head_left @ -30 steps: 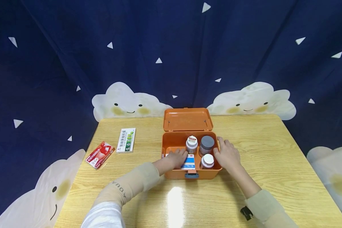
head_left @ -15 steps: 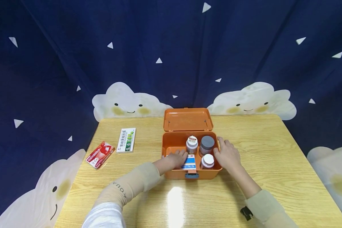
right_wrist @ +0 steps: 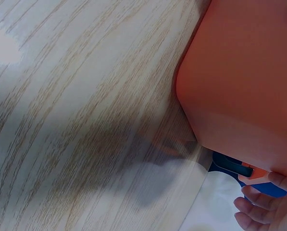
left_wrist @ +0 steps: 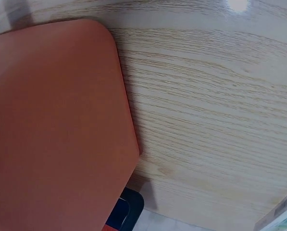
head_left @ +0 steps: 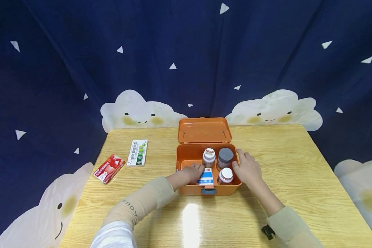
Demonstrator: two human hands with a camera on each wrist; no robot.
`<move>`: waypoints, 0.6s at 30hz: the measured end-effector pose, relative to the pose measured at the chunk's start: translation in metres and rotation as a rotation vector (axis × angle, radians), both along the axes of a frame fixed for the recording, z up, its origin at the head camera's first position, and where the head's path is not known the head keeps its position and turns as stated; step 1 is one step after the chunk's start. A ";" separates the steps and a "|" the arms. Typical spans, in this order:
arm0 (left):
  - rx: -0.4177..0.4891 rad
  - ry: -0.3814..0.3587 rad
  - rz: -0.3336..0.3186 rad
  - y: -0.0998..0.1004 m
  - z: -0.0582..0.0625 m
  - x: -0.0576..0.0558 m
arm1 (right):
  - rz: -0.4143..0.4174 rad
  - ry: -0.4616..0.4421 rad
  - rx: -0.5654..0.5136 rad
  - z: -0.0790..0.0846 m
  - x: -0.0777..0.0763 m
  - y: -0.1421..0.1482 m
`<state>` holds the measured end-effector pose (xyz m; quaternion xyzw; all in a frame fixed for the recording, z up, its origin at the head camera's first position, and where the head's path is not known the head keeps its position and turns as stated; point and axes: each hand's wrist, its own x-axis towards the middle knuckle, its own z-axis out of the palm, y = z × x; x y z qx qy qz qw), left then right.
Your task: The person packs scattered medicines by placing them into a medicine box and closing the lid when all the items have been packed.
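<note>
An orange storage box [head_left: 190, 190] stands on the table with its lid [head_left: 204, 130] raised. My left hand [head_left: 189, 173] reaches in over its left front, lying across a blue-and-white medicine box [head_left: 207, 175]; its thumb and the undersides of its fingers are hidden, so I cannot tell whether it grips. At the right wall, my right hand [head_left: 248, 167] holds the rim, thumb on the inner side and fingers outside. In the right wrist view its fingers [right_wrist: 258, 207] show beside the orange wall. Two white bottles [head_left: 209, 157] and a grey-lidded bottle [head_left: 225, 157] stand inside.
On the table's left lie a red-and-white medicine box [head_left: 109, 168] and a white-and-green medicine box [head_left: 137, 153]. A dark blue curtain [head_left: 201, 51] with clouds hangs behind the wooden table [head_left: 297, 165]. A grey latch [head_left: 208, 190] sits on the box front.
The blue-and-white medicine box has shifted very slightly right under my left hand, and its pale left end no longer shows. My right hand stays at the rim.
</note>
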<state>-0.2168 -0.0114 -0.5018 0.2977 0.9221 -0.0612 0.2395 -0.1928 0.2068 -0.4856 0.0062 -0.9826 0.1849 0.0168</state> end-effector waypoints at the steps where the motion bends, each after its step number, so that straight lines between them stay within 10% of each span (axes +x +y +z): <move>1: 0.008 -0.001 0.007 0.000 0.000 0.000 | 0.001 0.000 0.000 0.000 0.000 0.000; 18: 0.074 0.053 0.001 -0.012 0.020 -0.009 | 0.004 -0.005 -0.006 0.001 0.001 0.001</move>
